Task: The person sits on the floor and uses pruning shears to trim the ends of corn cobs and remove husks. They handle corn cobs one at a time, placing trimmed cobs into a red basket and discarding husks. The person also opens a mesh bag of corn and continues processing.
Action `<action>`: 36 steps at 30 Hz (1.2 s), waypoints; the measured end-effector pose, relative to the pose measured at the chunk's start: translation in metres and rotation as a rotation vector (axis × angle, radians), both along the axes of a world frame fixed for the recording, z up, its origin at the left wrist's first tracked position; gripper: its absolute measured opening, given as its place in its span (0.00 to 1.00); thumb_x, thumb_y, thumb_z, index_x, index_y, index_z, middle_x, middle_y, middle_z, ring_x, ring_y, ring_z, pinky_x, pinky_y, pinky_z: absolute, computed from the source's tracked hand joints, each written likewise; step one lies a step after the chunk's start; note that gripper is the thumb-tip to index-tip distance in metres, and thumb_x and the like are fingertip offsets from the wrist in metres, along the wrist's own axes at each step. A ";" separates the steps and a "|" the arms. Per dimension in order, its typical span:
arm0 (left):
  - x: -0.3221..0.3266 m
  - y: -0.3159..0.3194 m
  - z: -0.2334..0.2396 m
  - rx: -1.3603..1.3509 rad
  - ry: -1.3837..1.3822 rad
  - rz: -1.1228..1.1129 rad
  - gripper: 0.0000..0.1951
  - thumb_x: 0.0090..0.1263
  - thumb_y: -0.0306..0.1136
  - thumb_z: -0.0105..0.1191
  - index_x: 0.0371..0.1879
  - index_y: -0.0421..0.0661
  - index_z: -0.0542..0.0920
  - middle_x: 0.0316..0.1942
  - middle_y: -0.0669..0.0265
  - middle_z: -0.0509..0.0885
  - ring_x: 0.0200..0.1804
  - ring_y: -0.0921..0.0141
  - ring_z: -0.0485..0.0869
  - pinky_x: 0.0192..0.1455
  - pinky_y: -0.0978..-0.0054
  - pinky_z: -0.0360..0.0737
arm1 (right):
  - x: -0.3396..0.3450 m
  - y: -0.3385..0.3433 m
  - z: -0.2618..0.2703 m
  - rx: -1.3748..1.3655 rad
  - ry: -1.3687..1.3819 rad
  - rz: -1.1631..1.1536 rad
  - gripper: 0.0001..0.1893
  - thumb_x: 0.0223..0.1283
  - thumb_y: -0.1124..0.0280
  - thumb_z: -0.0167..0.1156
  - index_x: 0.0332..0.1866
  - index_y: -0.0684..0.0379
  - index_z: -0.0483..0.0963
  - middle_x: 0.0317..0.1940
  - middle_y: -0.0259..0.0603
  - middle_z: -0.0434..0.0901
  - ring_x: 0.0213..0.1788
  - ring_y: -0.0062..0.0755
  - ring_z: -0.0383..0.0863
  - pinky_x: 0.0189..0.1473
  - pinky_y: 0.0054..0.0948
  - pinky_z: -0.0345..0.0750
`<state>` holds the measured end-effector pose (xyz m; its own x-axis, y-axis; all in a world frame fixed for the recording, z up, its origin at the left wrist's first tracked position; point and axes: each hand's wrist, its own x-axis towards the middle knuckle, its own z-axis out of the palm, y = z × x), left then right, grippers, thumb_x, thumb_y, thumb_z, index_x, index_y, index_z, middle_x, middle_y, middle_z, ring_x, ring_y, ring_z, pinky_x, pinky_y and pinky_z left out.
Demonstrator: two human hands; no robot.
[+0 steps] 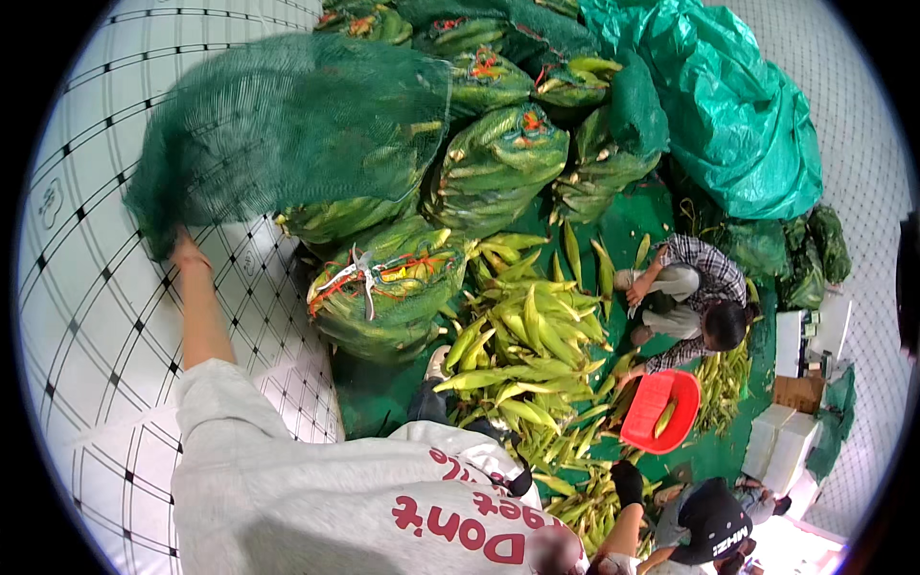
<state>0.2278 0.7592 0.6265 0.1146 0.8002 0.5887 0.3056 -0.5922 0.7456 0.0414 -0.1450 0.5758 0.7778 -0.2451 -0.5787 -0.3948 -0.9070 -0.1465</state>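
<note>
My left hand (185,248), at the end of an outstretched arm, grips a loose green mesh sack (287,129). The sack billows over filled ones, and part of it covers the fingers. Below it, a filled mesh sack of corn (395,316) bears red ties and metal pruning shears (363,277). A heap of green corn ears (528,338) lies in front of me beside this sack. My right hand cannot be made out. A black-gloved hand (627,483) touches the lower corn pile; whose hand it is cannot be told.
A person in a checked shirt (708,277) crouches at the right, one hand by a red basin (660,411) holding an ear. Another person in a black cap (711,521) is lower right. Filled corn sacks (496,169) and green sheeting (726,100) stand beyond; white boxes (780,445) stand right.
</note>
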 end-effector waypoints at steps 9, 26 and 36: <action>-0.056 -0.232 -0.264 -0.902 0.986 0.001 0.24 0.64 0.38 0.52 0.54 0.39 0.63 0.45 0.48 0.76 0.46 0.56 0.77 0.47 0.64 0.74 | -0.113 0.059 0.017 0.211 0.085 -0.452 0.10 0.58 0.63 0.54 0.31 0.59 0.76 0.24 0.33 0.79 0.25 0.24 0.77 0.29 0.25 0.72; -0.017 -0.194 -0.348 -0.479 1.534 -0.556 0.29 0.58 0.38 0.55 0.54 0.31 0.62 0.43 0.43 0.77 0.36 0.53 0.81 0.44 0.60 0.74 | -0.287 0.123 0.012 0.119 0.137 -0.759 0.14 0.56 0.61 0.56 0.40 0.62 0.76 0.27 0.38 0.80 0.30 0.24 0.79 0.35 0.25 0.73; -0.011 -0.213 -0.254 -1.368 0.978 -0.662 0.04 0.62 0.37 0.40 0.27 0.53 0.68 0.18 0.74 0.66 0.16 0.76 0.64 0.15 0.79 0.61 | -0.284 0.185 -0.048 0.463 -0.180 -1.446 0.22 0.56 0.53 0.57 0.43 0.63 0.75 0.31 0.45 0.81 0.34 0.35 0.81 0.38 0.29 0.73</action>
<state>0.2169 0.5460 0.3728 0.4457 0.2923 -0.8461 0.8805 0.0272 0.4733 -0.2423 0.0403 0.5280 0.1043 -0.6619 -0.7423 -0.8196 0.3656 -0.4411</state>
